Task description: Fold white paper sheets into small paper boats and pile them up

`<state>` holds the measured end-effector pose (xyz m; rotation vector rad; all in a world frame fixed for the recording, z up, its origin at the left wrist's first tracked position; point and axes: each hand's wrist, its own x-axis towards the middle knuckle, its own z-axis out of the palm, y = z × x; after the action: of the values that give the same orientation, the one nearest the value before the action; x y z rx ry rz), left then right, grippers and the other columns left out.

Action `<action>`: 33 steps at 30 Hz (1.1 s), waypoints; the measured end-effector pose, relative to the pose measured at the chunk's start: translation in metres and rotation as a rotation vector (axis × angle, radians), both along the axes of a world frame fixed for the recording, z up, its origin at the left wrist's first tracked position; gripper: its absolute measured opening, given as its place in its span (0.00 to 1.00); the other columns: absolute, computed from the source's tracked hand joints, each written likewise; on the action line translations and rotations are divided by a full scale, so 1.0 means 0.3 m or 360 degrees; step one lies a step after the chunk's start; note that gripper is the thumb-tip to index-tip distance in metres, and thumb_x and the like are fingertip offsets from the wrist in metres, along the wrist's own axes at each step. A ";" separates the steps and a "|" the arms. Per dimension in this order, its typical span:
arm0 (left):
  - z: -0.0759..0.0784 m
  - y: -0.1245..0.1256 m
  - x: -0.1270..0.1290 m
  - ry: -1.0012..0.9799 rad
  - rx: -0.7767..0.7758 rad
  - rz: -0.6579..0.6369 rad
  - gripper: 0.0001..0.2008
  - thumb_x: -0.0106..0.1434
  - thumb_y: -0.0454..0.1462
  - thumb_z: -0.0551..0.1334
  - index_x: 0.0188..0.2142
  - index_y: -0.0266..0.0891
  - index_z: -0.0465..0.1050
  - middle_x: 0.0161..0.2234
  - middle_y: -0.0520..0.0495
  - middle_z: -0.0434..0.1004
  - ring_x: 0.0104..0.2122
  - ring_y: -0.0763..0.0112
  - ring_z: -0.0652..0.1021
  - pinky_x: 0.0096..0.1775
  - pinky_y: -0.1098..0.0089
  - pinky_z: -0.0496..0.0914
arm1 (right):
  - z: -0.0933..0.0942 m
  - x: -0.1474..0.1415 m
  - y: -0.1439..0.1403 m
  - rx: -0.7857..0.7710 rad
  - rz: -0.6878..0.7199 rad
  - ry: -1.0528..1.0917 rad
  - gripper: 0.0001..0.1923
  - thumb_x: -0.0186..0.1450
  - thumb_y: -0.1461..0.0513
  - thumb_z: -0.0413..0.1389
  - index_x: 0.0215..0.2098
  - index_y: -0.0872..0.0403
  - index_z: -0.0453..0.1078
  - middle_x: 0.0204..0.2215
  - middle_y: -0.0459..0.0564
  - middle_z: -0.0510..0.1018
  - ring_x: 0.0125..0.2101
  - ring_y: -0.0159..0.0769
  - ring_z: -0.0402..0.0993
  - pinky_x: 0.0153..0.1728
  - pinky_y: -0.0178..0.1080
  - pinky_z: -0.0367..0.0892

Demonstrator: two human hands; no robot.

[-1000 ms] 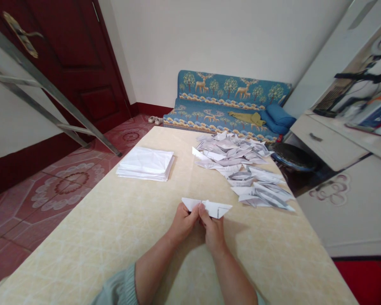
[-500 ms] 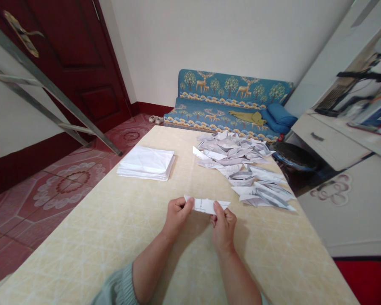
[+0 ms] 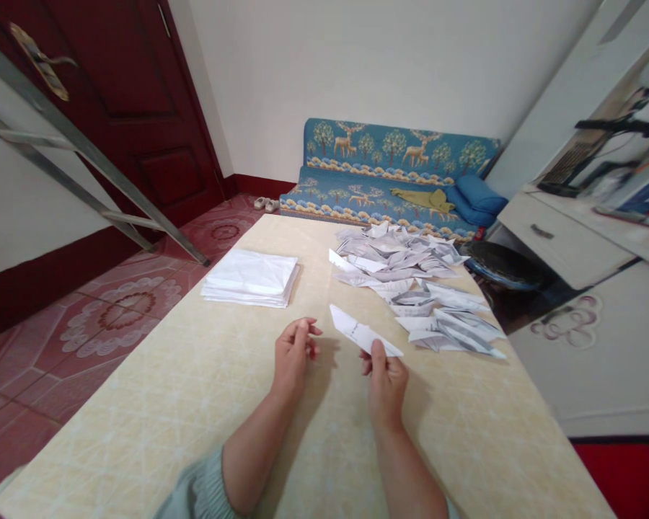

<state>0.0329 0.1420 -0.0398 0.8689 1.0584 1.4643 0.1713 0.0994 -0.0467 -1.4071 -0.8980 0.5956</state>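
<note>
Paper is the whole matter: the right hand [image 3: 385, 382] pinches a folded slip [image 3: 363, 336] by its near edge, thumb on top and fingers beneath, holding it tilted just above the table [image 3: 195, 404]. The slip sits just near-left of the pile [image 3: 416, 285] of folded pieces, its far tip pointing away toward the stack [image 3: 250, 277] of flat sheets, which lies well left of the pile. The left hand [image 3: 295, 353] holds nothing; its fingers are loosely curled and half open, hovering left of the slip and apart from it.

The slip looks very light and thin, yet the folds likely give it some stiffness along the creases, so it holds its shape when gripped at one end. It is probably easy to crush or bend across the flat faces, and smooth enough to slide between dry fingertips. A light pinch at a creased edge or a thick, layered corner seems the safest hold; squeezing the middle would likely buckle it. Pieces in the pile overlap loosely and would shift at a touch.
</note>
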 end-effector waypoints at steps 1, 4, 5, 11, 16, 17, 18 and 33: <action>0.001 -0.003 0.009 -0.0041 0.0000 -0.0161 0.21 0.57 0.48 0.59 0.45 0.38 0.69 0.35 0.46 0.74 0.21 0.77 0.73 0.19 0.78 0.65 | 0.007 0.000 0.002 0.0031 0.0103 -0.0154 0.21 0.64 0.53 0.50 0.21 0.57 0.69 0.15 0.45 0.69 0.18 0.30 0.65 0.22 0.32 0.61; 0.001 -0.014 0.034 -0.0175 -0.0037 -0.0453 0.29 0.56 0.49 0.61 0.54 0.42 0.60 0.44 0.40 0.72 0.30 0.68 0.77 0.21 0.74 0.70 | 0.018 -0.010 0.009 0.0142 0.0369 -0.0408 0.14 0.65 0.57 0.50 0.33 0.56 0.74 0.23 0.47 0.73 0.20 0.29 0.66 0.25 0.32 0.63; -0.001 -0.016 0.038 -0.0220 -0.0046 -0.0468 0.29 0.55 0.49 0.61 0.54 0.41 0.60 0.44 0.39 0.72 0.31 0.67 0.77 0.22 0.73 0.71 | 0.018 -0.015 0.011 0.0171 0.0434 -0.0417 0.13 0.65 0.58 0.49 0.38 0.54 0.74 0.27 0.48 0.74 0.21 0.29 0.67 0.25 0.32 0.64; -0.007 -0.010 0.028 -0.0345 -0.0088 -0.0400 0.23 0.55 0.45 0.63 0.48 0.40 0.63 0.40 0.41 0.74 0.32 0.67 0.77 0.28 0.69 0.73 | 0.004 -0.030 0.021 0.0222 0.0689 -0.0367 0.14 0.64 0.61 0.50 0.46 0.50 0.72 0.39 0.52 0.76 0.38 0.36 0.72 0.38 0.38 0.69; 0.000 -0.005 0.019 -0.0252 -0.0087 -0.0342 0.24 0.52 0.44 0.66 0.47 0.39 0.64 0.38 0.43 0.75 0.35 0.66 0.77 0.31 0.70 0.73 | 0.003 -0.031 0.018 0.0093 0.0719 -0.0094 0.18 0.61 0.58 0.54 0.49 0.53 0.70 0.43 0.54 0.76 0.37 0.39 0.74 0.37 0.40 0.70; 0.002 -0.005 0.017 -0.0221 -0.0084 -0.0350 0.25 0.52 0.44 0.66 0.47 0.39 0.65 0.38 0.44 0.75 0.35 0.66 0.77 0.32 0.70 0.73 | 0.002 -0.029 0.017 0.0043 0.0708 -0.0001 0.19 0.62 0.56 0.53 0.49 0.54 0.70 0.42 0.54 0.77 0.33 0.38 0.75 0.34 0.38 0.71; 0.004 -0.004 0.016 -0.0187 -0.0078 -0.0369 0.26 0.51 0.44 0.66 0.48 0.39 0.65 0.39 0.44 0.75 0.36 0.65 0.77 0.32 0.69 0.73 | 0.001 -0.028 0.016 -0.0005 0.0688 0.0082 0.19 0.62 0.55 0.52 0.48 0.55 0.70 0.40 0.54 0.78 0.30 0.37 0.75 0.31 0.37 0.71; -0.007 0.002 0.022 0.0175 0.0108 -0.0497 0.26 0.50 0.32 0.64 0.49 0.33 0.63 0.34 0.45 0.76 0.32 0.70 0.76 0.36 0.71 0.69 | -0.014 -0.022 0.022 -0.0057 0.0540 -0.0282 0.12 0.60 0.59 0.54 0.37 0.56 0.75 0.32 0.50 0.79 0.31 0.37 0.75 0.33 0.35 0.69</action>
<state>0.0396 0.1426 -0.0418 1.1201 0.9092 1.2063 0.1647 0.1059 -0.0508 -1.3641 -1.2885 0.7515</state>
